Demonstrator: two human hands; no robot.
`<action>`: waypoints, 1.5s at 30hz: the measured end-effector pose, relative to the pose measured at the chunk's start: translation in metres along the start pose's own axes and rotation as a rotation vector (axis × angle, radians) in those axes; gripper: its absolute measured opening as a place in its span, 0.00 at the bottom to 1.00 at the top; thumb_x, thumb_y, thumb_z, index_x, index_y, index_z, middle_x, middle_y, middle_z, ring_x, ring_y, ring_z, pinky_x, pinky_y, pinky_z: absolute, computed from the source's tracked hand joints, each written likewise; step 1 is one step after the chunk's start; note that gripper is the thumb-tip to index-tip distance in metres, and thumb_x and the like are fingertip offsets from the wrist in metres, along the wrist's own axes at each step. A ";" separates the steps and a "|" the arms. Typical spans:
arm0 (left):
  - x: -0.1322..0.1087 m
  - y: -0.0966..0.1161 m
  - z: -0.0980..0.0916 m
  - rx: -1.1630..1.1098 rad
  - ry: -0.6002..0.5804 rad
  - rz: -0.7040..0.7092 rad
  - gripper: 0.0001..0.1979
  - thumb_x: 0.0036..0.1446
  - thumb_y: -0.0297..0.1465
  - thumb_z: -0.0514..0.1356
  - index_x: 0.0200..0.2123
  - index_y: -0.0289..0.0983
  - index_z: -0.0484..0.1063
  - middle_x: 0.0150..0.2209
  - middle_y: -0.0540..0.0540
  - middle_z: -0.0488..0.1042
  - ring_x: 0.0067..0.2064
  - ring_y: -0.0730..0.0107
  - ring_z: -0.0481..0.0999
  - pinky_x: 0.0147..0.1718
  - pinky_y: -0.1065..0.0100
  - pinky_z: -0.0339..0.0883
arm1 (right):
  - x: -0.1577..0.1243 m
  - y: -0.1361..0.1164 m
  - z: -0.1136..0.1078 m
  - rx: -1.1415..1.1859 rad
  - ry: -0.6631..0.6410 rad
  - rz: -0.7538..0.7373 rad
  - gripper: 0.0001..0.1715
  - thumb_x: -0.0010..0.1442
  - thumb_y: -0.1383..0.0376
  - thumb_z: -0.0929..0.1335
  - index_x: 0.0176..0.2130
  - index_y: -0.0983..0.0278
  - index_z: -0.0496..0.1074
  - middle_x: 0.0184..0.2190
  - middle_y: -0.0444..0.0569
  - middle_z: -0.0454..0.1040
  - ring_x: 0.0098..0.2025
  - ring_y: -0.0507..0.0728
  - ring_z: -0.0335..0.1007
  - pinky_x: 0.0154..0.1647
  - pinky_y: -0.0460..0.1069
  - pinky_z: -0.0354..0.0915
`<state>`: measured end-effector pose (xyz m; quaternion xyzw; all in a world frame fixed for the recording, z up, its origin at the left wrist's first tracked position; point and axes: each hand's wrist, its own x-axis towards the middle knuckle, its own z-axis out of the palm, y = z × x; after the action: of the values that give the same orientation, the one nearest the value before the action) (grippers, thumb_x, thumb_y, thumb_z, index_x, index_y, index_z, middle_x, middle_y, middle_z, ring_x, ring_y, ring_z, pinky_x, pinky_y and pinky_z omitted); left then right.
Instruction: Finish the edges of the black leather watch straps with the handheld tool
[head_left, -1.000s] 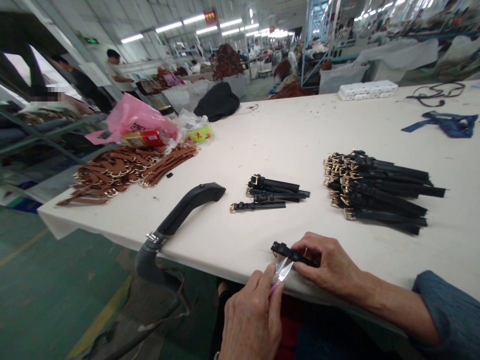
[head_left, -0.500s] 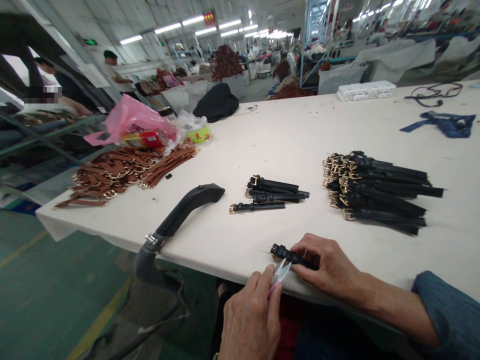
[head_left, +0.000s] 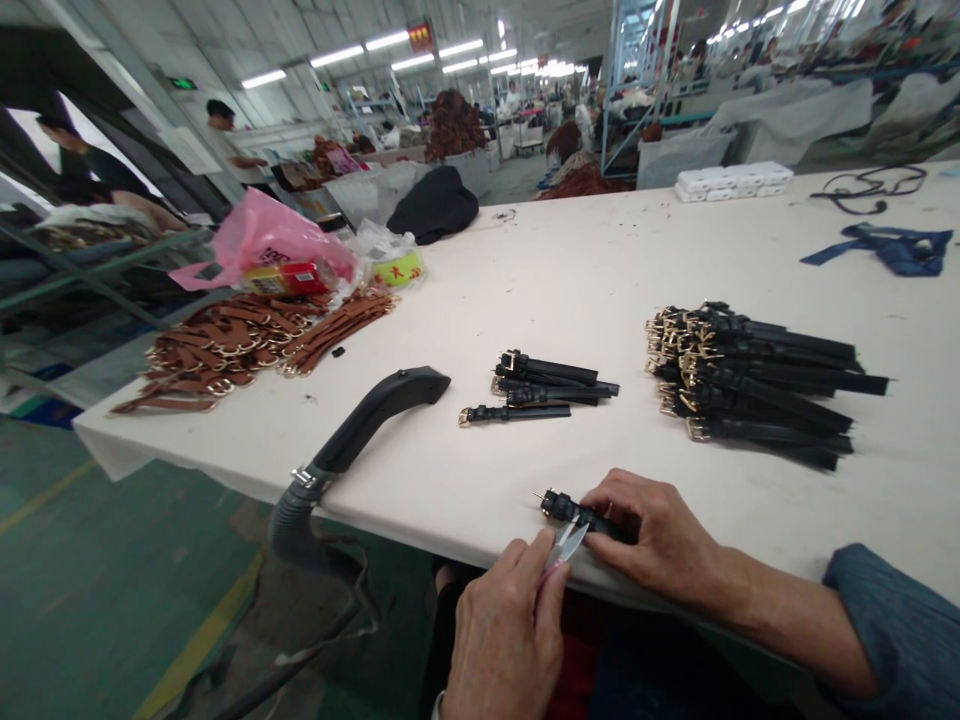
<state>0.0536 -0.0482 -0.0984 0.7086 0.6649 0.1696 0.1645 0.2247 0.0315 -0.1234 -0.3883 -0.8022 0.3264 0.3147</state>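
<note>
glossy metal scissor blades, smooth black leather-look strap, matt cloth-like tabletop

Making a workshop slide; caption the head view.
Left hand holds scissors at a gold-buckled black strap pinched by the right hand.

And there's the black strap, slim and dark, lying aslant by the near edge of the desk, its gold buckle out to the left, thin prong poking past the end! The far end vanishes beneath the fingers of the right hand, pinched tight. In from the near side come the scissors, small, bright silver, a touch of pink showing at the grip, in the left hand. Blades parted in a narrow V, tips angled up and right, right at the strap's middle; whether they're biting, you can't tell.
</note>
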 end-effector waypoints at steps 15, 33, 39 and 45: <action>0.003 -0.006 0.000 -0.286 -0.057 -0.067 0.14 0.59 0.35 0.48 0.46 0.46 0.67 0.32 0.50 0.70 0.35 0.71 0.69 0.37 0.70 0.63 | 0.000 0.000 0.001 0.002 0.007 -0.027 0.09 0.50 0.68 0.67 0.35 0.63 0.72 0.29 0.46 0.70 0.30 0.50 0.64 0.30 0.46 0.60; 0.003 -0.007 0.011 -0.227 0.023 -0.039 0.13 0.60 0.36 0.47 0.47 0.47 0.65 0.34 0.49 0.70 0.35 0.70 0.70 0.37 0.69 0.64 | -0.001 -0.002 0.001 0.014 0.008 -0.001 0.08 0.51 0.64 0.67 0.35 0.62 0.72 0.29 0.46 0.71 0.30 0.51 0.65 0.30 0.46 0.60; 0.003 -0.007 0.013 -0.219 0.030 -0.007 0.14 0.61 0.35 0.46 0.47 0.46 0.66 0.33 0.48 0.70 0.35 0.70 0.70 0.36 0.70 0.64 | 0.000 -0.002 0.001 0.021 0.000 0.017 0.08 0.51 0.66 0.67 0.34 0.62 0.72 0.29 0.46 0.70 0.30 0.51 0.64 0.30 0.46 0.60; 0.004 -0.008 0.015 -0.308 0.025 -0.029 0.14 0.61 0.35 0.47 0.47 0.46 0.67 0.33 0.49 0.70 0.36 0.72 0.70 0.39 0.70 0.64 | 0.000 0.002 0.002 0.039 -0.009 0.044 0.09 0.48 0.68 0.67 0.34 0.62 0.72 0.29 0.46 0.70 0.30 0.51 0.64 0.30 0.46 0.60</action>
<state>0.0530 -0.0439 -0.1151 0.6633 0.6431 0.2760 0.2651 0.2233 0.0320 -0.1260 -0.3980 -0.7884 0.3507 0.3115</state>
